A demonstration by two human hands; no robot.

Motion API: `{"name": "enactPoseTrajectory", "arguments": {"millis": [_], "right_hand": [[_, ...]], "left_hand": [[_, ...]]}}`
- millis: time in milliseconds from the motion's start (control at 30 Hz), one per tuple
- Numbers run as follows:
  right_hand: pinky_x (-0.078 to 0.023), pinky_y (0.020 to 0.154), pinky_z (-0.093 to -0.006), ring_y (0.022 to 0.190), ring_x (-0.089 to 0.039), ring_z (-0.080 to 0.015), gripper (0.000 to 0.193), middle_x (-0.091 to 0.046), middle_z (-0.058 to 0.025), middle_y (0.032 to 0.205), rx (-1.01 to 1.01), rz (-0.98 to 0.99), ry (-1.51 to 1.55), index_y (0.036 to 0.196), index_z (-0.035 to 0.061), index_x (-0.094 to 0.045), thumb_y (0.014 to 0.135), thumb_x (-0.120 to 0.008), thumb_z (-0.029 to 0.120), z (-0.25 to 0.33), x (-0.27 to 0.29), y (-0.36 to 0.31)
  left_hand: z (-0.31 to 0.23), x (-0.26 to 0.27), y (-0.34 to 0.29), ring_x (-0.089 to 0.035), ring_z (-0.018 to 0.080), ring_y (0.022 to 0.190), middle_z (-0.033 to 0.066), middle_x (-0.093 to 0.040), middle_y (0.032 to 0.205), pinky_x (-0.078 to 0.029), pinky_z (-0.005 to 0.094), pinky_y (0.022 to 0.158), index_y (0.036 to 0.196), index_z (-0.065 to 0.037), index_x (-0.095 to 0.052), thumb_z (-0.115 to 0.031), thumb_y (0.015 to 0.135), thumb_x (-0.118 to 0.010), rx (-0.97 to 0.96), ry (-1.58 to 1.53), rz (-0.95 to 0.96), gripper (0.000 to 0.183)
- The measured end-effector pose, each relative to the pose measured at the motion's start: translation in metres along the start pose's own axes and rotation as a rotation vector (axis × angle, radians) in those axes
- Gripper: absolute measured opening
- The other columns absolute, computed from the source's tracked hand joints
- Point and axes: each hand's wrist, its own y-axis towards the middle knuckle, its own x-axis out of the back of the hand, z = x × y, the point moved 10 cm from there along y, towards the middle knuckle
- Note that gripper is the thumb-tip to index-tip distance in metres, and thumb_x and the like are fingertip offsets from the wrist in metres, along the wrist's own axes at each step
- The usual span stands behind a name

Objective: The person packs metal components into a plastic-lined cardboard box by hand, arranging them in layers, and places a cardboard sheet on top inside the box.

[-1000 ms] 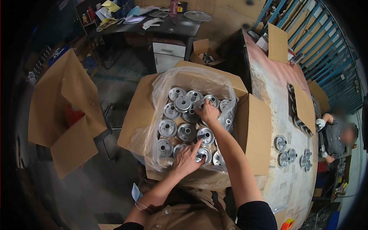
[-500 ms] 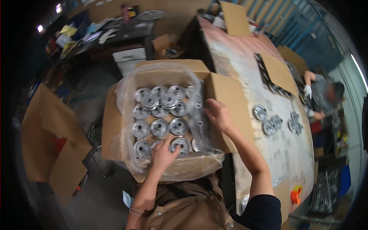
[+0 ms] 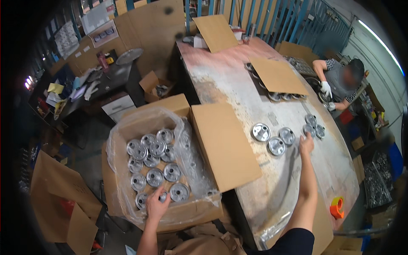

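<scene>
My left hand (image 3: 156, 205) is low in a plastic-lined cardboard box (image 3: 161, 224), its thumb and fingers round a shiny round metal part (image 3: 163, 196). Rows of similar parts with a central hole sit in the box, among them a large one (image 3: 179, 192) beside my thumb; some are stacked on others. My right arm stretches over the worktable (image 3: 272, 187). At its end my right hand (image 3: 306, 145) has its fingertips closed at the near edge of a round metal part (image 3: 309, 129), in a small cluster. Left of this hand lie three more parts, one of them (image 3: 276, 146) nearest me.
The box's open flap (image 3: 225, 146) leans toward the table. Farther back, a cardboard sheet (image 3: 278, 76) covers more parts. Orange tape (image 3: 336, 208) lies near the right edge. A gloved co-worker (image 3: 340, 83) works across the table. An open carton (image 3: 59, 191) stands left.
My right hand has moved from the box's right side out over the table to the cluster of parts. My left hand stays in the box. The view has turned toward the right.
</scene>
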Motion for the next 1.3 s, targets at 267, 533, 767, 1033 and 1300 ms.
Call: {"name": "enactPoseTrajectory", "arguments": {"millis": [267, 533, 767, 1033, 1300], "right_hand": [[-0.050, 0.088, -0.0481, 0.104, -0.064, -0.0381, 0.043, -0.066, -0.0194, 0.116, 0.018, 0.007, -0.138, 0.127, 0.0104, -0.058, 0.091, -0.060, 0.033, -0.033, -0.033, 0.078], [-0.047, 0.091, -0.0543, 0.111, -0.059, -0.0412, 0.044, -0.060, -0.0178, 0.126, -0.085, 0.057, -0.190, 0.127, 0.0141, -0.059, 0.095, -0.054, 0.044, -0.041, -0.036, 0.129], [-0.028, 0.111, -0.0605, 0.137, -0.040, -0.0436, 0.067, -0.043, -0.0193, 0.149, -0.300, 0.342, -0.259, 0.143, 0.0248, -0.052, 0.089, -0.052, 0.064, -0.073, -0.062, 0.132], [-0.037, 0.105, -0.0560, 0.127, -0.053, -0.0356, 0.063, -0.056, -0.0168, 0.137, -0.224, 0.453, -0.237, 0.135, 0.0214, -0.059, 0.088, -0.055, 0.063, -0.059, -0.060, 0.118], [-0.049, 0.093, -0.0461, 0.111, -0.064, -0.0376, 0.056, -0.067, -0.0207, 0.119, 0.026, 0.515, -0.197, 0.119, 0.0136, -0.069, 0.088, -0.059, 0.059, -0.026, -0.028, 0.040]], "left_hand": [[0.006, -0.005, 0.004, -0.072, 0.0248, 0.083, 0.0133, -0.074, 0.092, -0.055, 0.0356, 0.076, 0.109, -0.001, -0.069, -0.015, 0.079, -0.073, 0.049, 0.000, 0.014, 0.034], [0.014, -0.017, 0.012, -0.069, 0.0154, 0.079, 0.0092, -0.074, 0.089, -0.052, 0.0296, 0.074, 0.112, 0.000, -0.068, -0.008, 0.081, -0.071, 0.095, 0.015, 0.071, 0.032], [0.024, -0.016, 0.009, -0.069, 0.0164, 0.081, 0.0095, -0.074, 0.089, -0.052, 0.0304, 0.075, 0.114, -0.001, -0.068, -0.010, 0.083, -0.070, 0.148, 0.060, 0.069, 0.032], [0.006, -0.011, 0.008, -0.070, 0.0166, 0.082, 0.0104, -0.074, 0.090, -0.053, 0.0308, 0.075, 0.116, 0.000, -0.067, -0.008, 0.083, -0.070, 0.108, 0.064, 0.053, 0.034], [0.001, -0.009, 0.008, -0.070, 0.0189, 0.078, 0.0116, -0.073, 0.089, -0.053, 0.0324, 0.072, 0.119, 0.000, -0.065, -0.011, 0.083, -0.071, 0.120, 0.017, 0.057, 0.038]]}}
